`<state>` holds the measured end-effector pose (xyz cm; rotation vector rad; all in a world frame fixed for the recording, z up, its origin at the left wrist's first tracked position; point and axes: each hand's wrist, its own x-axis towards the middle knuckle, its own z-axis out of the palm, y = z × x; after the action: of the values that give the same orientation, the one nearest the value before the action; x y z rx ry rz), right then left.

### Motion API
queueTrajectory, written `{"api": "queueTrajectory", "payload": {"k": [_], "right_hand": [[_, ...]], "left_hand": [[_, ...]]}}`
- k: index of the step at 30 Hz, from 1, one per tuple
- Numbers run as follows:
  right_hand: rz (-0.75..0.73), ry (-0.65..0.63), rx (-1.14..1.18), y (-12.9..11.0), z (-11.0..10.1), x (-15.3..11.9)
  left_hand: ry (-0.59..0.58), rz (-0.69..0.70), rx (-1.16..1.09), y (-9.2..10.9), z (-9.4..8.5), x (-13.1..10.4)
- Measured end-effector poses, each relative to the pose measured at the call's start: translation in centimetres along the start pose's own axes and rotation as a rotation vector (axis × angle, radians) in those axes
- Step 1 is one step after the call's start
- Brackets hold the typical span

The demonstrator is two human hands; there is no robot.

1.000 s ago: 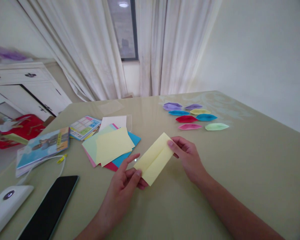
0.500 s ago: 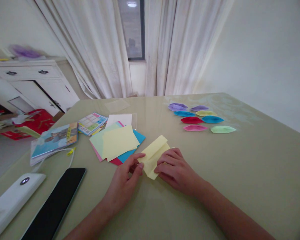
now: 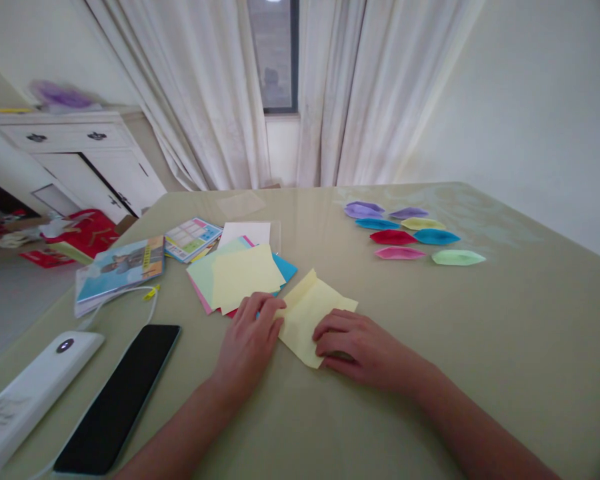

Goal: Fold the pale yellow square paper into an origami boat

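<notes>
A glossy olive-green table (image 3: 480, 347) fills the frame. At centre, a pale yellow paper sheet (image 3: 307, 313), partly folded with most creases left to make, lies flat. The left hand (image 3: 250, 340) and right hand (image 3: 363, 347) press on it with flat fingers, gripping nothing. Left of it sits a stack of coloured paper squares (image 3: 240, 277); upper right, seven finished folded paper boats (image 3: 413, 233).

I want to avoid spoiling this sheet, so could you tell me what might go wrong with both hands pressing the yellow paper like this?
The left hand holds the yellow paper only at its edge, so the sheet could slip and crease crooked under the right hand. The left hand also lies against the coloured paper stack, which a nudge might scatter. The folded boats lie well clear and seem safe.
</notes>
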<state>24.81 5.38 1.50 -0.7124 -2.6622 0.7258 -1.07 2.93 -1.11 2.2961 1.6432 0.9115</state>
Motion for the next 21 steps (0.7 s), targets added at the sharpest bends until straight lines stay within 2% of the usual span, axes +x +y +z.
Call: {"api": "queueTrajectory", "payload": {"k": [4, 6, 10, 15, 21], "right_hand": [[0.022, -0.022, 0.044, -0.5, -0.5, 0.0], [0.037, -0.038, 0.065, -0.7, -0.7, 0.0], [0.079, -0.043, 0.126, -0.6, -0.6, 0.0], [0.159, 0.059, 0.170, -0.6, 0.4, 0.3], [0.220, 0.124, 0.149, -1.0, 1.1, 0.5]], "left_hand": [[-0.166, 0.196, 0.031, 0.4, -0.1, -0.3], [-0.215, 0.233, 0.043, 0.9, -0.1, -0.4], [-0.222, 0.198, 0.082, 1.5, -0.4, -0.5], [-0.228, 0.176, 0.124, 1.5, -0.9, -0.6], [-0.238, 0.263, 0.200, 1.9, -1.0, -0.8]]}}
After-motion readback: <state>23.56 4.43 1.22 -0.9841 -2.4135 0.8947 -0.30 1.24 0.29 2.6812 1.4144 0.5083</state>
